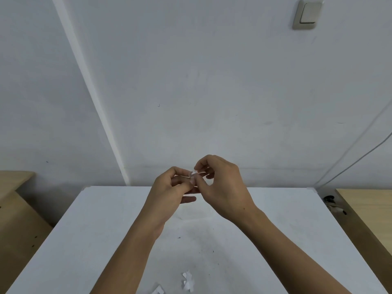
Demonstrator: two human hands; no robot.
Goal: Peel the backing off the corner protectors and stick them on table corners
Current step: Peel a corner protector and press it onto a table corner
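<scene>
wall [191, 81]: pale grey-white, behind the table, fills the upper two thirds of the view.
table [84, 230]: white top, far edge against the wall, both far corners in view; a few dark specks on the surface.
left wooden desk [14, 209]: light wood, left of the table, a gap between them.
right wooden desk [369, 209]: light wood, right of the table, a narrow gap between them.
trunking strip [91, 92]: white, on the wall, slanting down to just above the table's far left corner.
cable [360, 158]: thin, grey, on the wall, dropping toward the gap right of the table.
left hand [169, 187]: raised above the table's far middle, fingers curled, thumb and fingertips clamped on the corner protector.
right hand [224, 187]: same height above the table, touching the left one, thumb and forefinger pinching the backing tab, other fingers loosely bent.
light switch [307, 14]: beige, on the wall high above the table's right side.
paper scraps [187, 281]: white, crumpled, lying on the table's near middle between the forearms; a second bit at the bottom edge of the view.
corner protector [193, 177]: small, clear, held between both hands above the table's far edge, off the surface; shape too small to tell.
backing tab [198, 172]: white sliver, lifted partly off the protector; how far peeled cannot be told.
</scene>
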